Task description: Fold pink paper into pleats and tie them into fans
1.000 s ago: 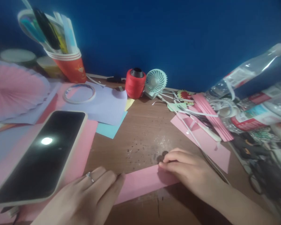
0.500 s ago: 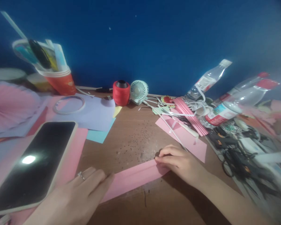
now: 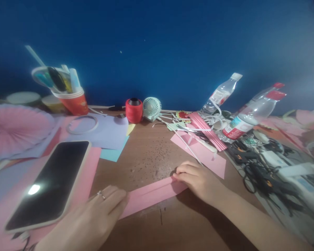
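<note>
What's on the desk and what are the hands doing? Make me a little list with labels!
left hand: left hand flat on one end of the pink paper strip
right hand: right hand pressing the other end
beside left hand: phone lying on pink paper
back of desk: red thread spool, small fan, cup of pens
right side: water bottles, scissors
</note>
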Demonstrator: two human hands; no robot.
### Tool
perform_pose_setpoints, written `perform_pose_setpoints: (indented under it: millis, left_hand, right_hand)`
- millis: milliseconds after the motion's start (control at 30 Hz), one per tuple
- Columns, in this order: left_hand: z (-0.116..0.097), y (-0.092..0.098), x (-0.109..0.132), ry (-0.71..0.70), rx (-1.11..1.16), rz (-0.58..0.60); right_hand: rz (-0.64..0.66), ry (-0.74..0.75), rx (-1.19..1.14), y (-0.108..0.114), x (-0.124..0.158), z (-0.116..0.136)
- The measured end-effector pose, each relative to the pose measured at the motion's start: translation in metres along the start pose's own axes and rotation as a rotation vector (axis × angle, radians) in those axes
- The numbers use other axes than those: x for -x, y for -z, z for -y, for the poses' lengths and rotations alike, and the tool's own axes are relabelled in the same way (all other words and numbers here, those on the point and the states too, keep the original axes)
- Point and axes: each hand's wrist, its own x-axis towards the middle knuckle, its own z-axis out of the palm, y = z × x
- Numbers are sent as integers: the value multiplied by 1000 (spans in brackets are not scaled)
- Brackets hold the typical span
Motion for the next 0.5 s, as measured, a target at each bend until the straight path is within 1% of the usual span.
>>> perform_pose_setpoints:
  millis: [100, 133, 233, 333, 400, 500]
  left_hand:
    - [-2, 4, -5, -129, -80, 32]
    - [-3, 6, -7, -150, -101, 42]
    - [-5, 11, -11, -166, -166, 74]
    - [-5, 11, -10, -174, -218, 87]
    - [-5, 10, -9, -165, -225, 106]
    - [-4, 7, -8, -134, -192, 154]
  right_hand:
    - [62, 13, 153, 3, -3, 17]
    - [70, 9, 180, 2, -6, 25]
    - [126, 12, 174, -9, -16, 52]
    - [105, 17, 164, -23, -25, 71]
    - [79, -11, 172, -28, -25, 73]
    - [53, -100, 227, -25, -13, 63]
